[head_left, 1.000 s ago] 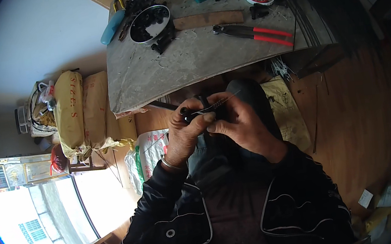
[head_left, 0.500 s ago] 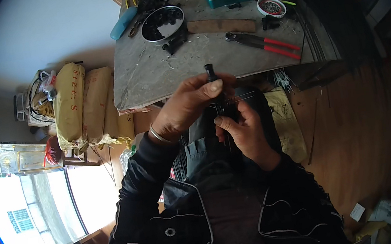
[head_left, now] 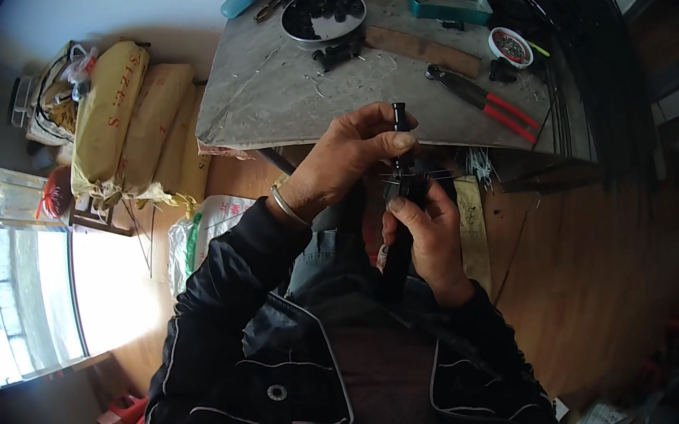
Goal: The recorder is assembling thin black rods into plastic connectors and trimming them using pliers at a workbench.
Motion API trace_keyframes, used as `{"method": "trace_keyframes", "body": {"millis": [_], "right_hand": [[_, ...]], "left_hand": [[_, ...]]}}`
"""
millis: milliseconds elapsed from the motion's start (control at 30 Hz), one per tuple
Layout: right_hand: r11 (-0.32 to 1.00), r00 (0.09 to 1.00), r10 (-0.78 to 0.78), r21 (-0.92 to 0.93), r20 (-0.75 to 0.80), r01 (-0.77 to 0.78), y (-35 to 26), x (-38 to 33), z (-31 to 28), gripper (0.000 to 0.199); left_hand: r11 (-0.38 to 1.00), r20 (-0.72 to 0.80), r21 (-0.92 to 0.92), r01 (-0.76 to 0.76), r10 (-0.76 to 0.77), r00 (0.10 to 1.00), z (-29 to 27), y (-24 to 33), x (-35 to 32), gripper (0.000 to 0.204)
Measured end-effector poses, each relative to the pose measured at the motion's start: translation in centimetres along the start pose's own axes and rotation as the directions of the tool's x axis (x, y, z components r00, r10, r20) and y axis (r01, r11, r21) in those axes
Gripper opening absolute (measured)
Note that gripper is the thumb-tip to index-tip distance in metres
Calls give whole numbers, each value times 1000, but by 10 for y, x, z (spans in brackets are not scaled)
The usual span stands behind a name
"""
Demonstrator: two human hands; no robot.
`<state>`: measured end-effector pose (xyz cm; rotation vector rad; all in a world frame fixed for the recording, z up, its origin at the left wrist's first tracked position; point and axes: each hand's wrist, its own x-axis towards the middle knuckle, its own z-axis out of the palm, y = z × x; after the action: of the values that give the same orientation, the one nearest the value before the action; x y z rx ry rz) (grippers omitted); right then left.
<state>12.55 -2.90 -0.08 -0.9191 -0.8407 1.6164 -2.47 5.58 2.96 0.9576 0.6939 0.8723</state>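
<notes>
Black plastic is what both your hands are working: your left hand (head_left: 342, 161) pinches a small black cap (head_left: 399, 113) between thumb and fingers, holding it upright at the top of a dark rod (head_left: 399, 247) that runs down toward your lap. Your right hand (head_left: 429, 231) sits just below, at 6 o'clock from the left, its fingers closed around the rod's thicker black head, with thin wire spokes (head_left: 428, 174) sticking out sideways between the two hands. A metal bangle (head_left: 286, 208) rings your left wrist. At 12 o'clock from your hands lies the grey worktable (head_left: 274, 93). On it, a round metal tin (head_left: 324, 17) holds more small black parts, and a few loose black pieces lie just beside it. Red-handled pliers (head_left: 487, 101) lie at 2 o'clock from your hands, near the table's front edge, with a small round dish (head_left: 510, 47) beyond them and a teal box (head_left: 448, 2) farther back. A bundle of long thin black rods (head_left: 590, 45) crosses the table's right end. At 10 o'clock, yellow sacks (head_left: 111, 113) lean together on the floor.
</notes>
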Motion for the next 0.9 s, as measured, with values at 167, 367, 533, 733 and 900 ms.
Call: {"method": "trace_keyframes", "body": {"millis": [167, 367, 533, 733, 900], "right_hand": [[1000, 1000, -1, -4, -1, 1, -1, -1, 2, 14], [999, 1000, -15, -28, -10, 15, 1, 1, 3, 14], [998, 1000, -27, -49, -8, 27, 1, 2, 3, 14], [996, 997, -69, -65, -45, 66, 1, 2, 10, 16], [996, 997, -69, -60, -42, 66, 1, 2, 10, 18]], "left_hand": [[992, -22, 91, -85, 88, 996, 6, -5, 0, 32], [992, -59, 99, -79, 85, 995, 11, -5, 0, 28], [960, -85, 269, -80, 106, 991, 7, -10, 6, 32], [763, -184, 635, -116, 295, 938, 6, -17, 8, 47], [807, -165, 587, -72, 206, 965, 12, -4, 3, 39]]}}
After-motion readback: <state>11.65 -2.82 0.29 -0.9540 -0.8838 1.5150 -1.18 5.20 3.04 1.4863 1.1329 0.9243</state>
